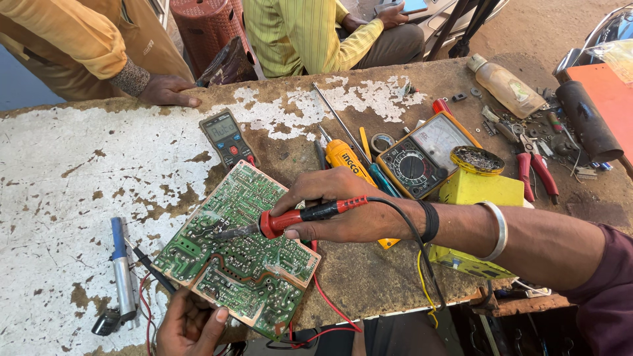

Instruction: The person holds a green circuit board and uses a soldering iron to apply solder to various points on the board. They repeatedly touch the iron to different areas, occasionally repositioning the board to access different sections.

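Left to right: our left hand, partly cut off at 6 o'clock, pinches the green circuit board by its near corner, fingers curled closed. The board overhangs the worn table edge. Our right hand, entering from 3 o'clock, grips the red soldering iron; its tip meets the board, contact point hard to discern.

This is an open-air electronics repair workshop. A worn counter with peeling white paint carries two meters, pliers, screwdrivers and a circuit board. Bare dirt ground lies behind it.
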